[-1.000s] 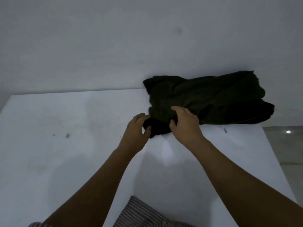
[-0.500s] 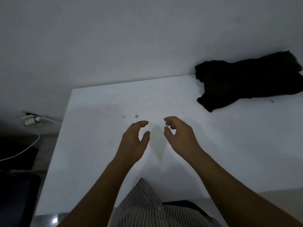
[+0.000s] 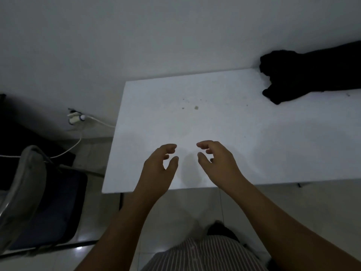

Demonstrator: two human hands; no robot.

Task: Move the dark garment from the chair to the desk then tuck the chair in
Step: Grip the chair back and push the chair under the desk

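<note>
The dark garment (image 3: 312,73) lies bunched on the far right of the white desk (image 3: 195,118), against the wall and partly cut off by the frame edge. My left hand (image 3: 158,169) and my right hand (image 3: 216,163) hover over the desk's near edge, both empty with fingers loosely curled and apart. The chair (image 3: 45,204), with a grey backrest and a dark blue seat, stands on the floor to the left of the desk, not under it.
A white cable and plug (image 3: 78,119) run along the wall at the left, trailing behind the chair. Pale floor tiles (image 3: 175,212) show between me and the desk. A dark object (image 3: 11,133) sits at the far left.
Both hands let go of the garment and pulled back to the desk's near edge. My view swung left and back, bringing the chair into sight and pushing the garment to the right.
</note>
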